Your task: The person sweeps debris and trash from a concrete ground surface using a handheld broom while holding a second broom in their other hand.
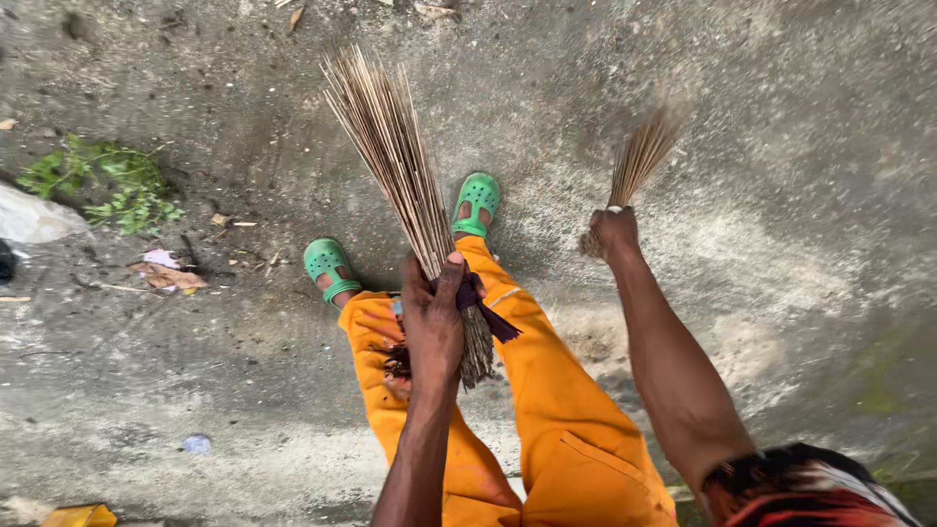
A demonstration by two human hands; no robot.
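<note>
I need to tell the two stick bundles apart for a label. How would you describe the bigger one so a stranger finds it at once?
Start at the orange trousers in the middle of the grey concrete ground. Just above the knees, the left hand grips the large broom of thin tan sticks. Unlike the small bundle in the right hand, it is long, fanned and tied with dark purple cloth.

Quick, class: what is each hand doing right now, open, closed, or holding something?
Left hand: closed around the large broom bundle, near its purple binding.
Right hand: closed around the small broom bundle, which looks blurred.

Concrete ground (800,322) (dusty), leaf litter (166,275), weeds (102,185)
</note>
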